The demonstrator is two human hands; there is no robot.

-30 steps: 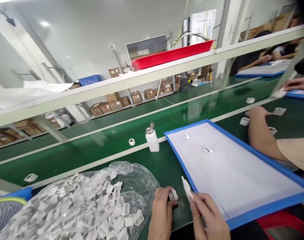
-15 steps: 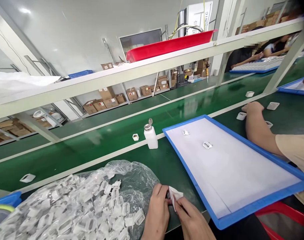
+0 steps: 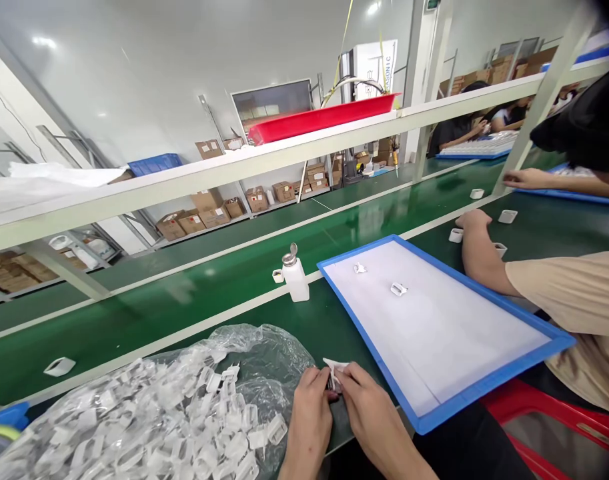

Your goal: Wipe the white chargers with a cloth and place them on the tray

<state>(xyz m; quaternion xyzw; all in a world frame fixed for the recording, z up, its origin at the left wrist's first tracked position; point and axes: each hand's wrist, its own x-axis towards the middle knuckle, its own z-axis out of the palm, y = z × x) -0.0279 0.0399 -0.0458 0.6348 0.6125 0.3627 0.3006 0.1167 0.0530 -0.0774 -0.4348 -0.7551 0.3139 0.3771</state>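
Low in the middle of the view my two hands meet at the table's near side. My right hand pinches a folded white wipe, pressing it to a small part between the hands. My left hand is closed around that part, which looks dark at its edge and is mostly covered by fingers. Left of my hands, a clear plastic bag spreads open under a heap of white plastic housings. A blue-rimmed tray stands to the right, with two white housings on its white liner.
A white pump bottle, lid up, stands beyond the hands. The green conveyor carries a white housing. A co-worker's arm reaches along the tray's right side, near several housings. A shelf beam crosses above.
The view has swung slightly right. The wipe has turned over between my fingers, and my right hand sits higher. On the conveyor, a small housing has shifted to beside the bottle. Another person appears at far right.
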